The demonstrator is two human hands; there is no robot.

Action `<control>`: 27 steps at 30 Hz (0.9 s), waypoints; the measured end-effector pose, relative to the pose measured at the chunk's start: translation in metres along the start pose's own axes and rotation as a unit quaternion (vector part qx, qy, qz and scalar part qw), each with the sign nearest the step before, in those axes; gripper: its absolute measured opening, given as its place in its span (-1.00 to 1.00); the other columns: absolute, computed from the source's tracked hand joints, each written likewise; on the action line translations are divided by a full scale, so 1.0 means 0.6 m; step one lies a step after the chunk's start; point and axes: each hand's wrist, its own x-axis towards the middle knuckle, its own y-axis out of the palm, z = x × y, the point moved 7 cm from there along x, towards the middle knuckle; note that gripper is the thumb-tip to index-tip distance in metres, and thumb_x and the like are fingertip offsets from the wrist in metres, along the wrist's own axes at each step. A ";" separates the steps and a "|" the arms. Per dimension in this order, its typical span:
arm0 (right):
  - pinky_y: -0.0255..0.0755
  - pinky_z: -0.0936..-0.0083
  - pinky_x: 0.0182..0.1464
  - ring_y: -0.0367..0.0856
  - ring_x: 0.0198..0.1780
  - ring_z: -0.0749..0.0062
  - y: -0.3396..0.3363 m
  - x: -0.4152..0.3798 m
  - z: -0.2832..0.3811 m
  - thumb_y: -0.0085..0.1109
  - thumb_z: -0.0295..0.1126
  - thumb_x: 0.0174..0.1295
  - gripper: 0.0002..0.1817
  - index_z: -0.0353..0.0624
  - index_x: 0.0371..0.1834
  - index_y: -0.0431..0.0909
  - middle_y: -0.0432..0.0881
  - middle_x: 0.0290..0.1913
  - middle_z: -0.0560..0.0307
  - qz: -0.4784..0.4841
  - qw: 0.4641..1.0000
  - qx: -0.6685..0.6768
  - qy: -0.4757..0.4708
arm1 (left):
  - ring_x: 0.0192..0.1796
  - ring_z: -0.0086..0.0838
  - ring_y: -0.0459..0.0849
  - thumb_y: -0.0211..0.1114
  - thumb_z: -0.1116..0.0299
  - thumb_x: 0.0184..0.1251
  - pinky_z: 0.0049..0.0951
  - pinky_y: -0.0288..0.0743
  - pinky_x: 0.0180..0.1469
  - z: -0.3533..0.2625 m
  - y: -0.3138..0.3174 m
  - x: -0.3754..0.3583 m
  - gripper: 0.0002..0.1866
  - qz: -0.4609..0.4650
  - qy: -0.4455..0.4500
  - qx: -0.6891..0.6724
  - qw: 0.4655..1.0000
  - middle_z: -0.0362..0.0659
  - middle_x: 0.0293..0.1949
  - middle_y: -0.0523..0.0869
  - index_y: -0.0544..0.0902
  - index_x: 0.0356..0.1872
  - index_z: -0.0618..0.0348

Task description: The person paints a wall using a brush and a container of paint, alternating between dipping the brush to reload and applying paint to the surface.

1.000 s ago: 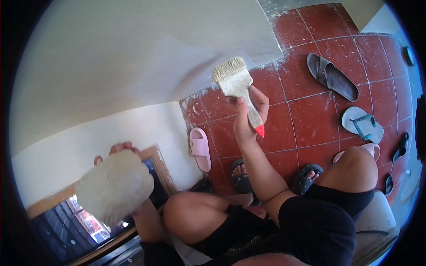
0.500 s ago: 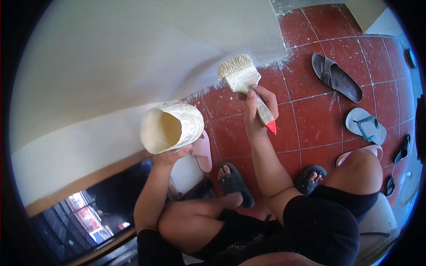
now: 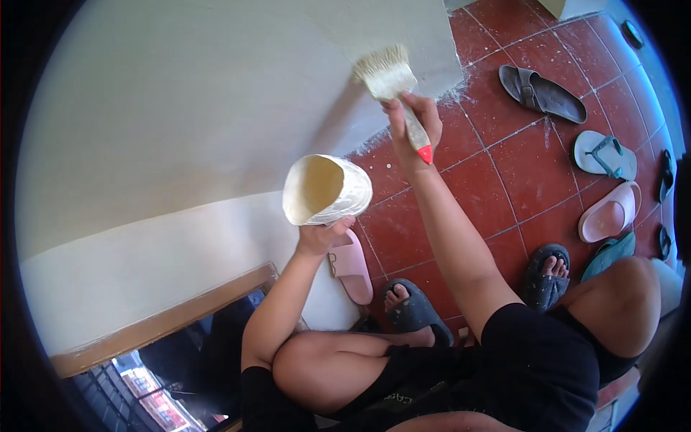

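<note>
In my right hand (image 3: 415,126) is a wide paintbrush (image 3: 389,78), gripped by its paint-smeared, red-tipped handle. Its pale, paint-clogged bristles point up at the wall (image 3: 237,86) and overlap its lower right part, with a shadow falling below them. My left hand (image 3: 325,234) is wrapped round the base of a paint-streaked pot (image 3: 354,189). The pot tilts with its mouth toward me, showing a cream-coloured inside. It is held in front of the wall's lower edge, left of and below the brush.
Red floor tiles (image 3: 497,169) with white spatters run along the wall. A dark sandal (image 3: 561,97), a white flip-flop (image 3: 594,153) and a pink slipper (image 3: 612,212) lie to the right. Another pink slipper (image 3: 351,270) lies below the pot. A wood-framed opening (image 3: 165,317) is at lower left.
My right hand has raised the brush, bringing its bristles over the wall. My left hand and the pot have shifted right and slightly up in view. The camera view has also shifted.
</note>
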 end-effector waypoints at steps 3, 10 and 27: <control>0.52 0.59 -0.38 0.70 -0.43 0.45 -0.036 -0.019 -0.022 0.24 -0.43 0.18 -0.83 -0.30 -0.29 0.51 0.69 -0.44 0.01 0.003 0.998 -0.060 0.023 | 0.04 -0.42 0.61 0.46 0.44 -0.04 -0.38 0.48 0.11 0.006 0.018 -0.012 -0.41 0.008 -0.034 -0.073 0.997 -0.14 -0.01 0.63 0.48 0.09 0.21; 0.63 0.54 -0.25 0.69 -0.29 0.43 0.054 0.060 0.108 0.15 -0.44 0.28 -0.82 -0.36 -0.34 0.42 0.62 -0.35 0.02 -0.005 0.999 -0.039 -0.022 | 0.05 -0.43 0.60 0.47 0.46 -0.04 -0.39 0.48 0.11 0.006 0.025 -0.048 -0.39 0.050 -0.048 -0.068 0.995 -0.14 0.00 0.62 0.46 0.12 0.21; 0.50 0.56 -0.33 0.66 -0.41 0.50 -0.090 -0.026 -0.054 0.17 -0.41 0.26 -0.83 -0.34 -0.30 0.51 0.67 -0.46 0.03 0.036 0.993 -0.083 0.077 | 0.12 -0.37 0.56 0.47 0.39 -0.06 -0.34 0.44 0.18 -0.020 0.071 -0.125 -0.32 0.129 -0.062 0.015 0.990 -0.11 0.07 0.57 0.41 0.18 0.22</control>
